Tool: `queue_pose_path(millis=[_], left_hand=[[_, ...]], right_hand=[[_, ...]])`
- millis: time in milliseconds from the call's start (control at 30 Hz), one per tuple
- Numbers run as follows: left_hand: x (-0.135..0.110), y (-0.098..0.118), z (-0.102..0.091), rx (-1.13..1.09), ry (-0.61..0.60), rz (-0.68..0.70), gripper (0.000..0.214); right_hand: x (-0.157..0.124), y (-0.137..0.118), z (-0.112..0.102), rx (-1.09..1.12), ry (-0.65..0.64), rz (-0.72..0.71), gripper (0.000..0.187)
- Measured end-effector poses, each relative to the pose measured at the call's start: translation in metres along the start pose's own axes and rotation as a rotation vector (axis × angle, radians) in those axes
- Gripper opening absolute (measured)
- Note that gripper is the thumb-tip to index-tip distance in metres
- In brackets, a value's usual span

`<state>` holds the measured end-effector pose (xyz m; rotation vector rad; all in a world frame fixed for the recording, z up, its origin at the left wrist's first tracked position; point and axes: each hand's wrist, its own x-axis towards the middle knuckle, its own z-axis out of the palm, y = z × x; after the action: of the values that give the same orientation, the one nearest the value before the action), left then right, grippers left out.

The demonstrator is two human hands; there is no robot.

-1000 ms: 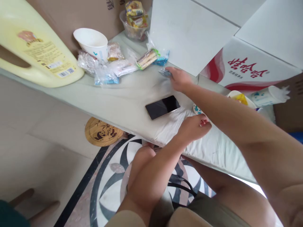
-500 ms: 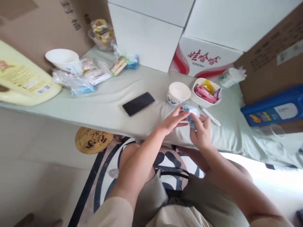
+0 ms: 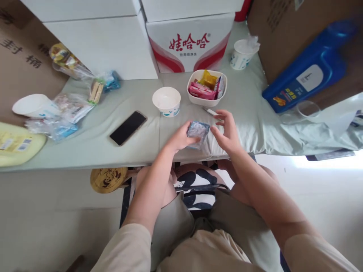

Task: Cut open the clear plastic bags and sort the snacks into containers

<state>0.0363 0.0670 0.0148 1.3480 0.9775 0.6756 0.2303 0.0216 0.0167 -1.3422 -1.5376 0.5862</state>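
Here's your left hand [image 3: 181,138], its grip clamped on a blue-and-clear packet [image 3: 198,129] above the front of the cloth-covered tabletop [image 3: 138,88]! Over on your right hand [image 3: 230,135], the grip is apart, fingers spread, tips just beside the packet and a slim white object [image 3: 210,111]. Beyond them sit a paper bowl [image 3: 171,112] and a white tub [image 3: 202,101] of wrapped snacks [image 3: 202,91]; your phone [image 3: 128,128] lies to the left.
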Motion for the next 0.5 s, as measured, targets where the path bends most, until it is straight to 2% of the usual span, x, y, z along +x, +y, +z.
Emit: queue_pose_path(millis=[100,167,200,267,367,433,500], left_hand=[[0.002,0.001,0.01,0.049,-0.04,-0.021,0.065],[0.002,0.001,0.016,0.032,-0.014,-0.026,0.063],[0.002,0.0,0.017,0.011,0.007,-0.031,0.062],[0.004,-0.002,0.018,-0.059,0.069,-0.048,0.062],[0.006,-0.006,0.011,-0.231,0.205,-0.086,0.068],[0.006,-0.008,0.004,-0.343,0.27,-0.095,0.067],[0.006,-0.009,-0.003,-0.425,0.304,-0.072,0.058]], right_hand=[[0.005,0.016,-0.001,0.132,-0.136,0.199,0.05],[0.007,0.022,-0.002,0.109,-0.208,0.243,0.048],[0.009,0.024,-0.003,0.075,-0.203,0.236,0.046],[0.015,0.027,-0.007,-0.044,-0.133,0.206,0.038],[0.026,0.033,-0.015,-0.379,-0.038,0.218,0.036],[0.031,0.037,-0.018,-0.581,-0.078,0.235,0.041],[0.033,0.038,-0.02,-0.689,-0.148,0.242,0.041]])
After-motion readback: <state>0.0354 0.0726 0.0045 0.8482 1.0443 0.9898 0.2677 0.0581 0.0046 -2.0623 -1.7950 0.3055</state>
